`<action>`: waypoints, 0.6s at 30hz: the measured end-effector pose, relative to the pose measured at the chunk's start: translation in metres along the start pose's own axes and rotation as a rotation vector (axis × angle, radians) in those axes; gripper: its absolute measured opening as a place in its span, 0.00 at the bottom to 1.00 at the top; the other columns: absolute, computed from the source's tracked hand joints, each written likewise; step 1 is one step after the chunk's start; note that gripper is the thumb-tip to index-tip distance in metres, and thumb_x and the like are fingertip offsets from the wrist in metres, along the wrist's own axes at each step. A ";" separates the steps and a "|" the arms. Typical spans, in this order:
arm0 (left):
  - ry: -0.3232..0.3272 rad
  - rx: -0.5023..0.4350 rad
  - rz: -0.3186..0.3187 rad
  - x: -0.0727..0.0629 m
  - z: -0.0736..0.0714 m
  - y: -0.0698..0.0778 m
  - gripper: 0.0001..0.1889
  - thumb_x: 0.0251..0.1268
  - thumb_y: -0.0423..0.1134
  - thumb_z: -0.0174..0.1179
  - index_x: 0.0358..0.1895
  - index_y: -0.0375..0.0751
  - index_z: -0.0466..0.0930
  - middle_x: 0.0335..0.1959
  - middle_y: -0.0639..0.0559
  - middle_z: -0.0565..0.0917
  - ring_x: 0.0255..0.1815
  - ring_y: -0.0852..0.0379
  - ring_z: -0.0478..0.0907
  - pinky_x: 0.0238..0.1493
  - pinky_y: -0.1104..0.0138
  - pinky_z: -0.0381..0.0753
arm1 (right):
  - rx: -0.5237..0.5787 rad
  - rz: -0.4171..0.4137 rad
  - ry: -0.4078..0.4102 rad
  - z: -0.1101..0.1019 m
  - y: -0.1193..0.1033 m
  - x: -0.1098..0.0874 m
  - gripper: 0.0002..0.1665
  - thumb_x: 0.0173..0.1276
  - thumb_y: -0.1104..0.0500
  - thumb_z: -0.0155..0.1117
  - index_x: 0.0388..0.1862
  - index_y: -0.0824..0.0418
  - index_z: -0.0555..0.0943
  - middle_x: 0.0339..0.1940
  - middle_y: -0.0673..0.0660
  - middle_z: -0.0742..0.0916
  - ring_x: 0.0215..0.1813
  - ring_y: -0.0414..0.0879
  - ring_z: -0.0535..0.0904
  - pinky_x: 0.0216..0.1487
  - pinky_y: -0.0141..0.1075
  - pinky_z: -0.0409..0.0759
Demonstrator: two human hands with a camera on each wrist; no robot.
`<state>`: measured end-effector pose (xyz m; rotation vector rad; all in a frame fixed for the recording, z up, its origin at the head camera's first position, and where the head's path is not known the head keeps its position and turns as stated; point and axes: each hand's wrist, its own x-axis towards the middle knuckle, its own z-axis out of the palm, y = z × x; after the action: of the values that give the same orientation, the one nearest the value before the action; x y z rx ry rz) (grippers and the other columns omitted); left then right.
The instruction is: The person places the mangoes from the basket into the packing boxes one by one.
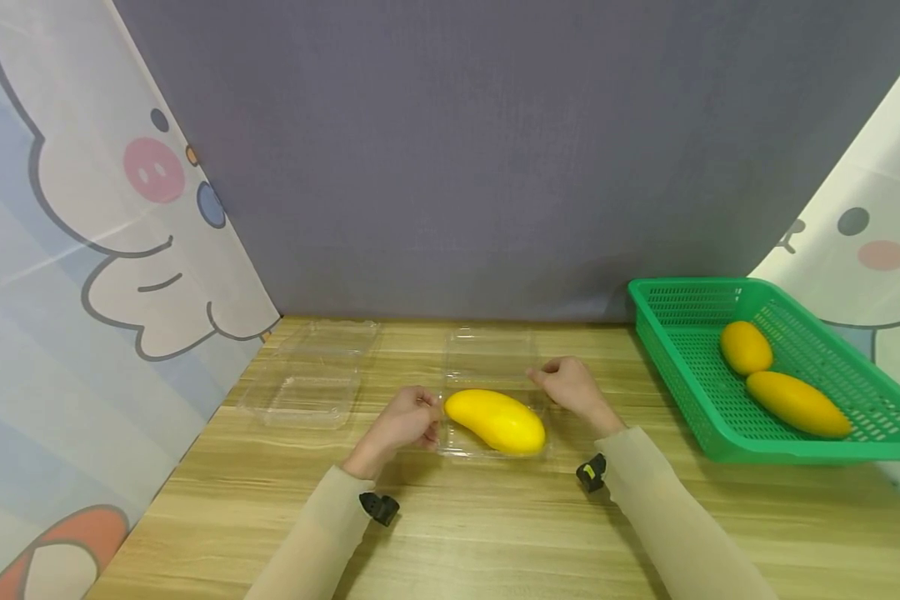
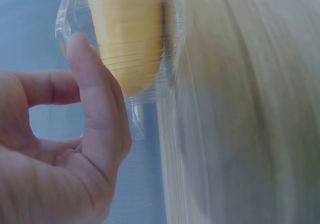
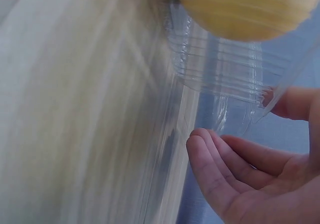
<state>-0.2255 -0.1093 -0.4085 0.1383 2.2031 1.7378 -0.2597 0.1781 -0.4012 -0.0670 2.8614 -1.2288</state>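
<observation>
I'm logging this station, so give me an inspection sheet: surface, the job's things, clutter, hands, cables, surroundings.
Surface: light-brown wood-grain tabletop; no spills seen.
Job's things: curved yellow mango-shaped fruit lying in an open clear plastic hinged box; similar open clear plastic box to its left; green perforated plastic basket at right, holding a rounded orange-yellow fruit and an elongated orange-yellow fruit.
Clutter: nothing seen.
Hands: left hand at the filled box's left edge, right hand at its right; whether either pinches it is unclear.
Cables: nothing seen.
Surroundings: dark-grey upright backdrop; pale cartoon-printed sheets both sides.
</observation>
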 end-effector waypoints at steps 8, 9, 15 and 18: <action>0.000 -0.004 -0.010 0.000 0.001 0.000 0.09 0.68 0.27 0.52 0.48 0.28 0.69 0.25 0.42 0.76 0.19 0.55 0.75 0.21 0.69 0.81 | 0.028 0.018 0.032 -0.001 -0.001 0.003 0.29 0.73 0.51 0.62 0.56 0.77 0.79 0.53 0.73 0.84 0.54 0.64 0.80 0.57 0.55 0.80; 0.000 -0.006 -0.010 0.000 0.001 0.000 0.09 0.68 0.27 0.52 0.48 0.28 0.69 0.25 0.42 0.76 0.19 0.55 0.75 0.21 0.69 0.81 | 0.032 0.021 0.038 -0.001 -0.001 0.003 0.29 0.72 0.51 0.62 0.57 0.77 0.79 0.53 0.73 0.84 0.54 0.64 0.80 0.57 0.55 0.80; 0.005 -0.010 -0.010 0.001 0.002 -0.001 0.10 0.67 0.27 0.52 0.49 0.28 0.69 0.25 0.42 0.76 0.19 0.55 0.74 0.21 0.69 0.81 | 0.073 0.027 0.047 -0.003 -0.003 0.005 0.30 0.74 0.50 0.59 0.60 0.76 0.77 0.52 0.71 0.84 0.53 0.62 0.80 0.56 0.53 0.80; 0.010 -0.011 -0.017 0.001 0.002 0.000 0.10 0.67 0.27 0.52 0.49 0.28 0.69 0.25 0.41 0.76 0.19 0.54 0.75 0.22 0.69 0.81 | 0.117 0.034 0.030 -0.004 -0.003 0.006 0.31 0.75 0.50 0.57 0.63 0.76 0.75 0.50 0.70 0.85 0.51 0.59 0.81 0.54 0.52 0.81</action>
<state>-0.2255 -0.1073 -0.4093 0.1084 2.1954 1.7450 -0.2657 0.1788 -0.3958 0.0024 2.7955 -1.3993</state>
